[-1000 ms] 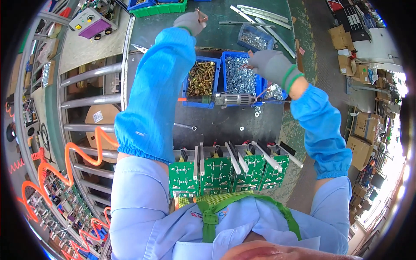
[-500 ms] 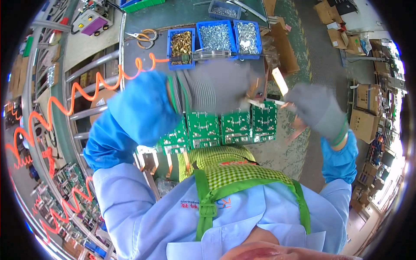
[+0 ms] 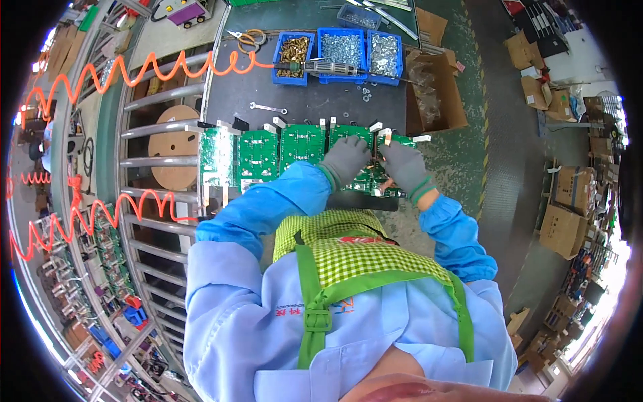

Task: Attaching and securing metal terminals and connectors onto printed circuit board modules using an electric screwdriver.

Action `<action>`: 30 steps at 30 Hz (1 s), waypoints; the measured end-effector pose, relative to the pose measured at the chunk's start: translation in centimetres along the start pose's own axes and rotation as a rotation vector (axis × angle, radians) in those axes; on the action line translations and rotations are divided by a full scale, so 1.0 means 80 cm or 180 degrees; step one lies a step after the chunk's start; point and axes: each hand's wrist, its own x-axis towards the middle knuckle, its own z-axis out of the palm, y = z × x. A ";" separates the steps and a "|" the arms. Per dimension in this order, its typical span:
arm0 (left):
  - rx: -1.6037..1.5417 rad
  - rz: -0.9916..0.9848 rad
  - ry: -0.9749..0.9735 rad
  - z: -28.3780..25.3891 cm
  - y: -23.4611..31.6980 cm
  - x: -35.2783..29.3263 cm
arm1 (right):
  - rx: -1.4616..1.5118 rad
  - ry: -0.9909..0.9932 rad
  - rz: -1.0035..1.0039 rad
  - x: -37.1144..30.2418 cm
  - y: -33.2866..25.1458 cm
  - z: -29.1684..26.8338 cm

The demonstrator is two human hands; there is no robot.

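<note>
Green circuit boards point(image 3: 301, 144) lie side by side in a row in front of me, with white strips standing out along their far edge. My left hand point(image 3: 345, 161), in a grey glove, rests over one of the right-hand boards with its fingers curled down; whatever they grip is hidden. Close to its right, my gloved right hand point(image 3: 404, 165) is closed at the last board. A copper-coloured strip point(image 3: 388, 137) shows at its fingertips, and another copper-coloured piece point(image 3: 386, 184) shows below the hand.
Blue bins of brass-coloured fasteners point(image 3: 293, 48) and silver hardware point(image 3: 340, 45) stand beyond the boards. A power screwdriver point(image 3: 328, 68) on an orange coiled hose lies across them. Scissors point(image 3: 248, 40), a wrench point(image 3: 268, 108) and an open cardboard box point(image 3: 439, 94) are nearby. Rollers point(image 3: 161, 127) run at left.
Both hands, raised and apart before, have come down onto the right end of the board row and closer together. The view has shifted, showing more of the boards and the wrench.
</note>
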 end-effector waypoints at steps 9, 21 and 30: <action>-0.0630 -0.0949 0.0802 -0.153 -0.138 0.007 | 0.0823 0.0319 0.0046 0.003 0.007 -0.012; -0.0270 -0.2351 -0.0504 -0.026 -0.399 0.154 | 0.1108 0.0895 0.0684 -0.033 -0.010 -0.043; -0.0323 -0.1892 -0.0698 -0.049 -0.402 0.168 | 0.1353 0.0772 0.1039 -0.045 -0.024 -0.058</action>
